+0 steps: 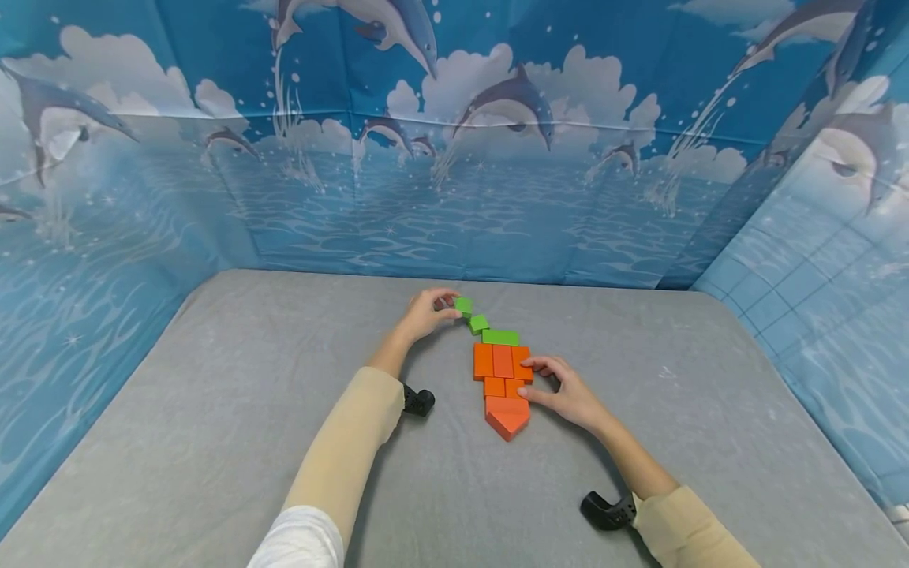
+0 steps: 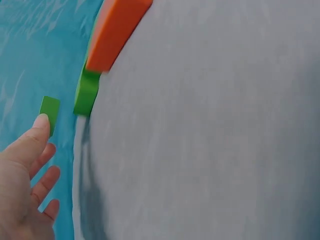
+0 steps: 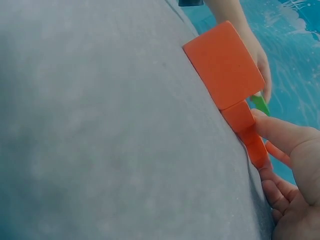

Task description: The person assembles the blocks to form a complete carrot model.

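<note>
At the upper end of a flat row of blocks, my left hand (image 1: 424,314) pinches a small green block (image 1: 463,307) between thumb and fingers. The left wrist view shows the thumb on this green block (image 2: 50,111). Beside it lies another small green block (image 1: 479,324), turned at an angle, then a green oblong block (image 1: 500,338). Below come three upright orange blocks (image 1: 502,361), two smaller orange blocks (image 1: 495,386) and an orange pointed block (image 1: 507,415). With thumb and fingertips, my right hand (image 1: 568,394) touches the right side of the orange blocks.
Grey cloth covers the table (image 1: 248,442) on all sides of the blocks. A blue curtain (image 1: 454,213) printed with dolphins stands behind and to both sides. Black wrist devices (image 1: 419,401) sit on both forearms.
</note>
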The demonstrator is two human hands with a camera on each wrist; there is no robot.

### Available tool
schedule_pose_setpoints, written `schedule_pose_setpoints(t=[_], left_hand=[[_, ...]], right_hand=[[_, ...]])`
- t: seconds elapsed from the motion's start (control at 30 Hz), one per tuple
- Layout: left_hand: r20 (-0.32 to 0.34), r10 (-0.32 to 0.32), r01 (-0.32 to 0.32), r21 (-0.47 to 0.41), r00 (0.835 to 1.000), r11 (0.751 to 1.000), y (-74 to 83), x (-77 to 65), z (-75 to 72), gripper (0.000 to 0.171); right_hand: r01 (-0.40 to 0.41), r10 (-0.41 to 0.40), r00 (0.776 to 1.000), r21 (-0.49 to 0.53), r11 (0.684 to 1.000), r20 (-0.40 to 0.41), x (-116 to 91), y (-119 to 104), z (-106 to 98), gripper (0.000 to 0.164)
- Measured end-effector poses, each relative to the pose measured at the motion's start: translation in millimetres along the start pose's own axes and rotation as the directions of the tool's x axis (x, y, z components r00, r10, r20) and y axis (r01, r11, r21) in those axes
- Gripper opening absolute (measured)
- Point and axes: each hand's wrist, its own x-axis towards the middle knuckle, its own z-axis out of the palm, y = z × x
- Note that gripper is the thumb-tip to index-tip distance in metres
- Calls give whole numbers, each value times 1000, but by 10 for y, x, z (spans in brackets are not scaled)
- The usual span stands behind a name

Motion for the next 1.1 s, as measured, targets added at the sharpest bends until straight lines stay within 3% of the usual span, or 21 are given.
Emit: schedule_pose_setpoints(t=[0.3, 0.53, 0.83, 1.1], left_hand=[[24, 40, -40, 14, 999, 999, 165, 63, 255, 35], [35, 61, -64, 74, 997, 995, 287, 105, 409, 36], [87, 105, -121, 200, 991, 972, 401, 179, 531, 35], [113, 104, -128, 231, 988, 964, 425, 219, 597, 37]], right_hand=[[6, -6, 1000, 13, 1000, 0, 0, 0, 7, 45], [16, -16, 1000, 14, 1000, 3, 1, 7, 6, 44], [27, -27, 1000, 22, 999, 3, -4, 20, 8, 43], [25, -25, 1000, 16, 1000, 4, 4, 29, 10, 43]])
